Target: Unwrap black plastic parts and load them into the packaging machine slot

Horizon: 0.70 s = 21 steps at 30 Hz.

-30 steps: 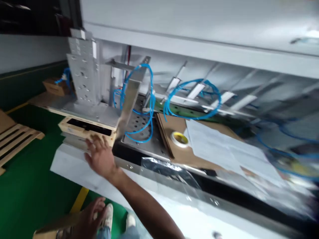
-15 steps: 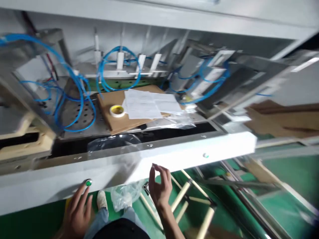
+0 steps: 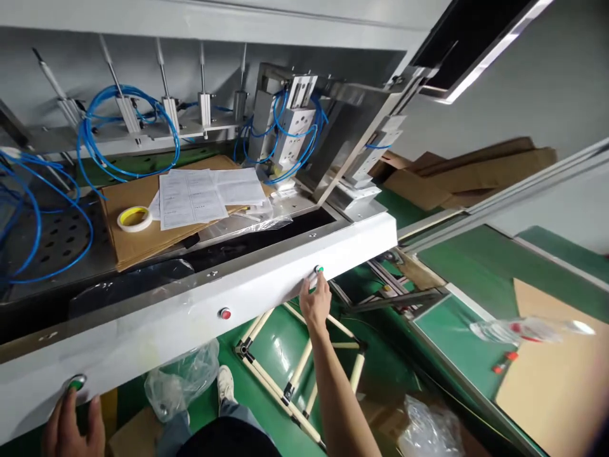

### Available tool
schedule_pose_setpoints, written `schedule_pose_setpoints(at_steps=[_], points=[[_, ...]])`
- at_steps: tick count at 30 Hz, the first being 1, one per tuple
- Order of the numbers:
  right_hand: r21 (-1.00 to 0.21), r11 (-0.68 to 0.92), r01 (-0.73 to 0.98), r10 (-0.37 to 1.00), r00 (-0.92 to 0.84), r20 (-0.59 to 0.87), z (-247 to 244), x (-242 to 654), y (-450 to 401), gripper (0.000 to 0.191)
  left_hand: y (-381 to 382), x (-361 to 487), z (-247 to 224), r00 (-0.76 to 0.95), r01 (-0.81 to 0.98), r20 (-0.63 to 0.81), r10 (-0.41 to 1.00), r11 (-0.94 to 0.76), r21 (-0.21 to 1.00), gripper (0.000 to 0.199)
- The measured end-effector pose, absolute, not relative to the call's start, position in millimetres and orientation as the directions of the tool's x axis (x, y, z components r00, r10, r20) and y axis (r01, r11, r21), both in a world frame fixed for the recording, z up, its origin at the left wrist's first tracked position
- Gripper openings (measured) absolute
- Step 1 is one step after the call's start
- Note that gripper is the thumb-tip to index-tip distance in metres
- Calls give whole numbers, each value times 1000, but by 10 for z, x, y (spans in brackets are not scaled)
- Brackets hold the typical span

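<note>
My left hand [image 3: 72, 426], partly cut off by the lower edge, has a fingertip on the green button [image 3: 77, 383] at the left of the white front panel [image 3: 157, 335]. Its fingers are apart and hold nothing. Farther right, my right hand [image 3: 316, 303] reaches the other green button [image 3: 320, 269], with one fingertip on it and the thumb apart beside it. Nothing is held in that hand. Between the two lies a red button [image 3: 225, 313]. Whether either button is pressed in, I cannot tell.
Behind the panel, a tape roll [image 3: 134, 219] and printed papers [image 3: 193, 198] lie on cardboard [image 3: 118, 244]. Blue hoses [image 3: 177, 136] hang around metal cylinders [image 3: 204, 109]. Below stand a tube frame [image 3: 266, 374] and a plastic bag [image 3: 183, 377]. A bottle [image 3: 516, 330] lies at right.
My view has swung to the right. My right hand has moved from above the panel's middle to the right green button. My left hand stays at the left green button.
</note>
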State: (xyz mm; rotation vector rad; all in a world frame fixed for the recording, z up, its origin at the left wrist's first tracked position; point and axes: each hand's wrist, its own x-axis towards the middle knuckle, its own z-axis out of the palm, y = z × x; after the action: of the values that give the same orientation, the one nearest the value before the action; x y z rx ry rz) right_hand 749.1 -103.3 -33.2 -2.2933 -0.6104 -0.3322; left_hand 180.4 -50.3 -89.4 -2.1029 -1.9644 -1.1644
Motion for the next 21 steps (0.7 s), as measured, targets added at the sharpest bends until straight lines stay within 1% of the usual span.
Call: schedule_pose_setpoints(at_steps=[3, 7, 10, 12, 14, 16, 17, 18, 19, 20, 21], points=[[-587, -621, 519, 317, 851, 419, -349, 7592, -970, 62, -520, 1907, -901, -108, 886, 522, 846, -156, 436, 71], [-593, -614, 521, 298, 849, 437, -359, 7625, -910, 64, -483, 2034, -886, -142, 904, 524, 840, -105, 414, 61], [-554, -640, 532, 289, 835, 468, -346, 7658, -893, 59, -445, 2081, -828, -169, 908, 526, 834, -76, 413, 54], [-531, -658, 534, 292, 831, 474, -296, 7662, -897, 55, -439, 2089, -758, -190, 897, 507, 840, -60, 437, 50], [-534, -657, 533, 286, 831, 477, -204, 7593, -912, 52, -437, 2090, -650, -197, 878, 479, 855, -64, 474, 47], [-568, -629, 531, 266, 833, 485, -85, 7381, -934, 49, -410, 2094, -495, -244, 843, 460, 854, -48, 536, 47], [-608, -596, 524, 265, 844, 467, -22, 7208, -944, 50, -376, 2097, -400, -292, 819, 458, 839, -27, 573, 48], [-663, -553, 504, 282, 862, 421, 41, 6992, -951, 53, -321, 2098, -296, -349, 793, 453, 820, 1, 609, 49], [-742, -493, 454, 344, 885, 313, 103, 6739, -950, 56, -244, 2096, -187, -406, 766, 439, 802, 37, 642, 52], [-817, -437, 376, 452, 877, 162, 162, 6463, -939, 59, -143, 2089, -78, -451, 740, 415, 791, 71, 669, 54], [-861, -417, 291, 569, 823, 2, 217, 6177, -913, 63, -21, 2077, 25, -474, 717, 369, 800, 107, 689, 58]])
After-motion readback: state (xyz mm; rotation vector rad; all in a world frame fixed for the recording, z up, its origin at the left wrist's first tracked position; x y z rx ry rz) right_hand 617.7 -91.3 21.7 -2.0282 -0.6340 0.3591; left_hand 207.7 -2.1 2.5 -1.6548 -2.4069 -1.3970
